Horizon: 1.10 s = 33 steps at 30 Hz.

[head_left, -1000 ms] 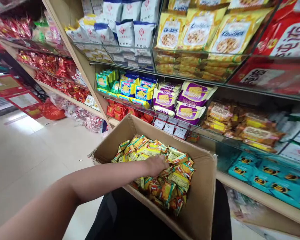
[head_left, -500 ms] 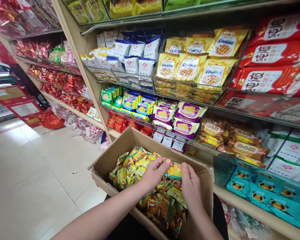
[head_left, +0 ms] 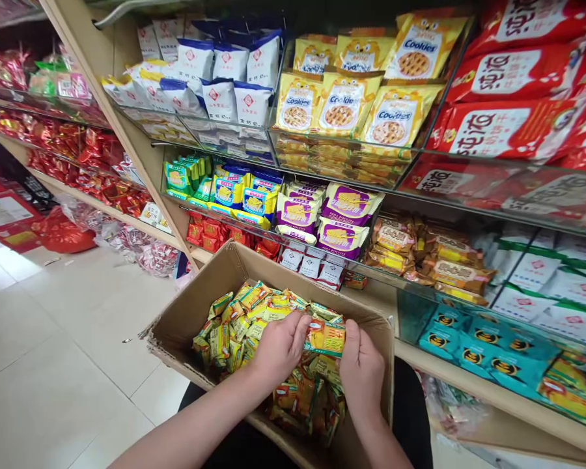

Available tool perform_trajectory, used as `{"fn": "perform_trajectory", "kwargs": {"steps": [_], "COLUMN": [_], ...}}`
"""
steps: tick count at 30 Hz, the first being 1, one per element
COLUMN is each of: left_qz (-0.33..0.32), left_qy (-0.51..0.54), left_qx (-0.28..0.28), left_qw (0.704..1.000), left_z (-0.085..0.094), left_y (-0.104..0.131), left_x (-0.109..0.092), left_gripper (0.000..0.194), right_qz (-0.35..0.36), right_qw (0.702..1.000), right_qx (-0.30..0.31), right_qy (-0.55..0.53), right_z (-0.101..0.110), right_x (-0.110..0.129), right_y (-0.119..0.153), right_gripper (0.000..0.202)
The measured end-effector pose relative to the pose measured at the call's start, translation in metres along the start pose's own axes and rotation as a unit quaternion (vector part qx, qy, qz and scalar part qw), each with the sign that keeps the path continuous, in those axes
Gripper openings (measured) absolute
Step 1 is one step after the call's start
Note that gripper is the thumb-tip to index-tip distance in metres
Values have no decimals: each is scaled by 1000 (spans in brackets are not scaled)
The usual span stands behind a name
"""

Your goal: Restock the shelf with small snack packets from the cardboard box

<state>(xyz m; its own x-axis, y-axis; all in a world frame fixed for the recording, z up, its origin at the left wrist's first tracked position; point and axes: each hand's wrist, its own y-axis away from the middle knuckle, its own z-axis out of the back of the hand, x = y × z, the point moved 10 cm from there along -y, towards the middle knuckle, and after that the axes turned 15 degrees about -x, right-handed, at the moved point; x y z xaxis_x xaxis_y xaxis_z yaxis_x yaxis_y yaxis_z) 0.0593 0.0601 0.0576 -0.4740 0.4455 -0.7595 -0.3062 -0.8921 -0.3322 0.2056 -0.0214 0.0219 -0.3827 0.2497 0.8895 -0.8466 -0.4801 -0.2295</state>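
Observation:
Between my two hands I hold one small orange-and-yellow snack packet [head_left: 325, 337] with a green edge, stretched flat above the box. My left hand [head_left: 282, 344] pinches its left end between thumb and fingers. At its right end my right hand [head_left: 362, 365] grips in the same way. Under them stands an open cardboard box [head_left: 185, 309], its rim rough at the left corner. Loose yellow, orange and green packets [head_left: 234, 329] fill the bottom of the box in a jumbled heap. My hands and forearms hide part of that heap.
Glass-fronted shelves ahead carry yellow cookie bags [head_left: 339, 107], purple biscuit packs [head_left: 344, 221], red bags [head_left: 508, 127] and teal packs [head_left: 483, 348]. A wooden upright [head_left: 112, 124] divides the shelving. A red bag [head_left: 63, 228] lies on the tiled floor [head_left: 73, 352] at left.
The view has shifted, so shelves and box appear farther left, and the upper shelf has mostly left the frame. Both hands still hold the packet, its printed front now turned more toward me.

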Motion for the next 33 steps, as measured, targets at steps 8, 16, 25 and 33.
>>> {"fn": "perform_trajectory", "kwargs": {"steps": [8, 16, 25, 33], "left_qz": [97, 161, 185, 166], "left_qy": [132, 201, 232, 230], "left_qx": [1, -18, -8, -34], "left_qw": [986, 966, 955, 958], "left_z": [-9, -11, -14, -5], "left_y": [9, 10, 13, 11], "left_x": [6, 18, 18, 17], "left_gripper": [36, 36, 38, 36], "right_qz": [44, -83, -9, -98], "right_qw": [997, 981, 993, 967], "right_qx": [-60, 19, -29, 51], "right_qy": [-23, -177, -112, -231], "right_z": [14, 0, 8, -6], "right_x": [10, -6, 1, -5], "right_y": [-3, 2, 3, 8], "right_gripper": [49, 38, 39, 35]}}
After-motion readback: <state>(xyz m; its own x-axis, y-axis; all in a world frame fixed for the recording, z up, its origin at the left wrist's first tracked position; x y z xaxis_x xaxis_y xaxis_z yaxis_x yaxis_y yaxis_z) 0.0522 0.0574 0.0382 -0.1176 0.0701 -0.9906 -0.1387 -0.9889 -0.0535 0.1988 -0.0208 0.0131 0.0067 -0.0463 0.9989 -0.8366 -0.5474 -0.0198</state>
